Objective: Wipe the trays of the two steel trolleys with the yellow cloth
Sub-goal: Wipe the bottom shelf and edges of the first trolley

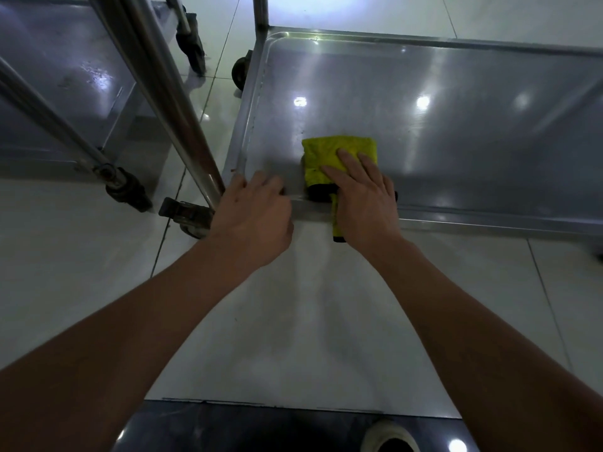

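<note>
1. Cloth (339, 154), yellow and folded, lies flat on the right trolley's tray (456, 109), near the tray's near-left corner; a strip of it hangs over the near rim beside the wrist.
2. The right hand (365, 197) presses down on the cloth with straight, spread fingers, its palm over the cloth's near end and the tray's near rim.
3. The left hand (254, 216) rests on the near rim just left of the cloth, by the corner post (182, 102). Its fingers curl over the rim's edge; whether they truly grip it cannot be told.
4. The two hands are close together but not touching.
5. The tray's steel surface shines with several bright light spots.
6. A second trolley (65, 76) stands to the left, well apart from the cloth, its low tray dull grey and smeared.
7. Castors (191, 216) show under both trolleys on the pale tiled floor (293, 321).
8. A shoe (390, 438) shows at the bottom edge, on a dark strip of floor.
</note>
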